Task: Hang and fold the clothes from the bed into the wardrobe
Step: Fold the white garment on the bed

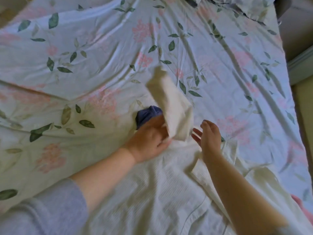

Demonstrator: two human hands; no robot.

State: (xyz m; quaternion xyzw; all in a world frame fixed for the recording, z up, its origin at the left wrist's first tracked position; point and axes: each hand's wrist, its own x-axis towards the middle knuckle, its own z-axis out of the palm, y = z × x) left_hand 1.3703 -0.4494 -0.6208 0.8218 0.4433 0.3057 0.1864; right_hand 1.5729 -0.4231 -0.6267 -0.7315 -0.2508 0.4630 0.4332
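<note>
Grips a cream flap (171, 107) in the left hand (149, 141), lifted just beyond the knuckles; holds the right hand (210, 134) wide and empty just beside it, above the white garment (160, 184) spread on the bed (84, 48). Could lose the flap mid-swing through a loose pinch, spoiling the fold

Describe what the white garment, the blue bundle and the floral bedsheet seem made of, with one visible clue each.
White garment: soft matte knit, probably cotton; fine ribbed lines, and it flops limply where the left hand holds a part up. Blue bundle: matte cloth, bunched in folds; fibre unclear. Floral bedsheet: thin, smooth woven fabric, printed, creased in long wrinkles.
</note>
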